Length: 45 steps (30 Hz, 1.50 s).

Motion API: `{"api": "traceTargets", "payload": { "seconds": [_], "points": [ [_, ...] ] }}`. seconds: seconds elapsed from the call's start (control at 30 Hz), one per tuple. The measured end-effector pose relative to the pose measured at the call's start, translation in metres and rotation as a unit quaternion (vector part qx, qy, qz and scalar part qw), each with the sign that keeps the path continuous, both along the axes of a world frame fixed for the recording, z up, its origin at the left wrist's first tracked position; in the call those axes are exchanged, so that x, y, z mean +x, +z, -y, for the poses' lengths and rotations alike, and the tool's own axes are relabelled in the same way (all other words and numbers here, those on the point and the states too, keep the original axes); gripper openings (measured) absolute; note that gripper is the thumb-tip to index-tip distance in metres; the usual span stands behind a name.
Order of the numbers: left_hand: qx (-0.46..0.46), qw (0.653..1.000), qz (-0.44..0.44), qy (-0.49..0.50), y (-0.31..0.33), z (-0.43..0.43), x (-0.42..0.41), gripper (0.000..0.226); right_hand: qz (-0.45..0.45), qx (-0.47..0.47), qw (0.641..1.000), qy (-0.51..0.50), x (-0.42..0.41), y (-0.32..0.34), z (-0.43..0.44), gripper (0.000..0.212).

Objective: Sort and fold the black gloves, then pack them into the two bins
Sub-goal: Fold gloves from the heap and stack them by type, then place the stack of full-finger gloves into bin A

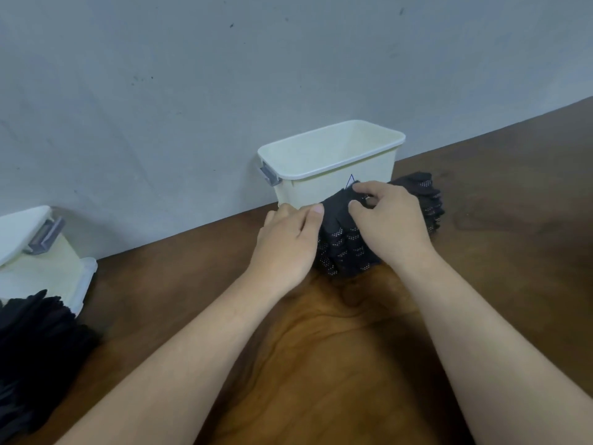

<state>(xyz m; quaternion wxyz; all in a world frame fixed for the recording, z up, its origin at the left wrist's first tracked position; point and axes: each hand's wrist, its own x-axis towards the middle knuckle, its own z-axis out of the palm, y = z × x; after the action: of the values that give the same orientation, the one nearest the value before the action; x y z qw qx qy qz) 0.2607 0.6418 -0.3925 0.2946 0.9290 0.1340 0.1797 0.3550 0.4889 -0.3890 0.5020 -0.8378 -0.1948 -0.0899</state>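
A bundle of black gloves with white grip dots lies on the brown wooden table in front of a cream bin with a blue triangle mark. My left hand grips the bundle's left side, thumb on top. From above, my right hand pinches the bundle's upper edge with fingers and thumb. More of the same stack sticks out to the right behind that hand. A second cream bin stands at the far left, with a pile of black gloves in front of it.
A grey-blue wall runs right behind the bins. Each bin has a grey clip handle. The wooden table stretches toward me between my forearms and off to the right.
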Motion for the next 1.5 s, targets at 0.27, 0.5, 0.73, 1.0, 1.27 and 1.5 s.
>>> {"api": "traceTargets", "payload": {
  "seconds": [0.27, 0.5, 0.73, 1.0, 1.27, 1.5],
  "points": [
    [0.036, 0.994, 0.106, 0.017, 0.016, -0.025, 0.004, 0.039, 0.115, -0.052, 0.991, -0.038, 0.004, -0.004, 0.001, 0.029],
    [0.206, 0.974, 0.047, -0.082, 0.042, -0.056, 0.051, 0.039, 0.152, -0.051, 0.987, -0.020, -0.002, -0.007, -0.004, 0.027],
    [0.249, 0.964, -0.032, -0.085, 0.049, -0.070, 0.080, 0.035, 0.170, -0.043, 0.984, -0.033, -0.001, -0.008, -0.004, 0.025],
    [0.244, 0.961, -0.107, -0.074, 0.065, -0.099, 0.050, 0.036, 0.186, -0.068, 0.980, -0.014, -0.004, -0.016, -0.005, 0.025],
    [0.219, 0.960, -0.171, -0.032, 0.072, -0.160, -0.058, 0.041, 0.263, -0.056, 0.963, -0.017, -0.022, -0.016, -0.012, 0.031],
    [0.190, 0.961, -0.202, 0.018, 0.079, -0.180, -0.177, 0.047, 0.303, -0.060, 0.948, 0.078, -0.064, -0.024, -0.034, 0.031]
  ]
}}
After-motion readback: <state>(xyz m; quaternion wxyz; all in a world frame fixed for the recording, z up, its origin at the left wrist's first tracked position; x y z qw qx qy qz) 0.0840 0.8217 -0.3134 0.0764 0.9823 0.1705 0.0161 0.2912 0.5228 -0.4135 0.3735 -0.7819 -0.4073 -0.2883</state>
